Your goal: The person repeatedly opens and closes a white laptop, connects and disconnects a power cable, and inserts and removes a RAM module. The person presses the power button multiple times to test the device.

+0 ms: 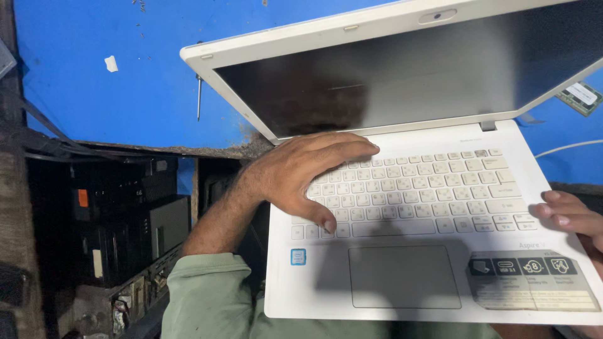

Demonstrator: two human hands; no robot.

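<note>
A white laptop (433, 263) lies open on my lap, its dark screen (408, 75) switched off and tilted back. My left hand (301, 172) rests flat on the left side of the keyboard (433, 194), fingers spread over the keys and thumb near the bottom row. My right hand (575, 216) grips the laptop's right edge, fingertips curled onto the palm rest next to the arrow keys. Below the keys sit a grey touchpad (404, 276) and a worn sticker strip (534, 282).
A blue wall (113, 81) stands behind, with a thin metal rod (199, 97) hanging on it. Dark shelves with black electronic boxes (125, 220) fill the left. A green memory module (581, 97) and a white cable (568, 147) lie at the right.
</note>
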